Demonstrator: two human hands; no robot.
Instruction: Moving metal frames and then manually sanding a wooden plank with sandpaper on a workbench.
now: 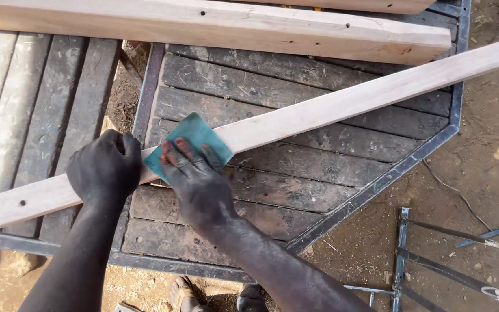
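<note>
A long pale wooden strip lies diagonally over a dark slatted platform, from lower left to upper right. My left hand is clenched around the strip near its lower-left part. My right hand presses a teal sheet of sandpaper flat onto the strip just right of the left hand, fingers spread over the sheet. A small hole shows in the strip near its left end.
A thick wooden beam lies along the top of the metal-framed slatted platform. A second slatted panel is at left. A metal frame lies on the dirt ground at lower right. My sandalled feet show at the bottom.
</note>
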